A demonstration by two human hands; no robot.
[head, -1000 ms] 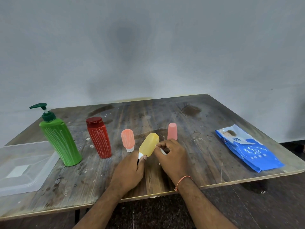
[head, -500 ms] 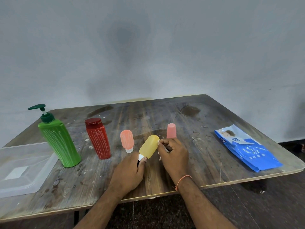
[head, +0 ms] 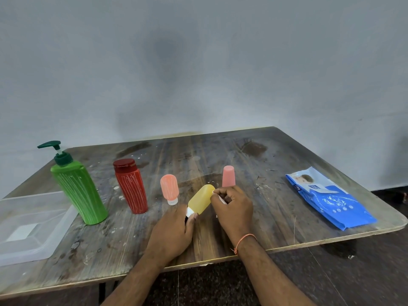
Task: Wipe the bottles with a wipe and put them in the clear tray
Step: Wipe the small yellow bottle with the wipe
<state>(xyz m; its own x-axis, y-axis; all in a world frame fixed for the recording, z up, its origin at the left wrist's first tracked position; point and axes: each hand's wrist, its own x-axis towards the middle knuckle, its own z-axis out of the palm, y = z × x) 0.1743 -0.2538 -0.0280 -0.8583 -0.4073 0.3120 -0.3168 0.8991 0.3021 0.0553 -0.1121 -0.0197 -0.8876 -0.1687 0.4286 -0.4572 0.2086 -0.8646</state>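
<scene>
My left hand (head: 174, 233) grips the white cap end of a small yellow bottle (head: 201, 200), which tilts up and away from me. My right hand (head: 233, 207) pinches a small white wipe (head: 221, 199) against the bottle's upper right side; most of the wipe is hidden in the fingers. A green pump bottle (head: 79, 191), a red bottle (head: 131, 186), an orange bottle (head: 169, 189) standing on its cap and a pink bottle (head: 228, 176) stand on the table, the first three streaked with white. The clear tray (head: 33, 226) lies at the left edge.
A blue pack of wipes (head: 329, 199) lies at the right of the wooden table (head: 265, 164), near the rounded front corner. A grey wall stands behind the table. The dark floor shows below the table's front edge.
My right hand with the wipe has slid up along the yellow bottle toward its far end. My left hand keeps holding the cap end.
</scene>
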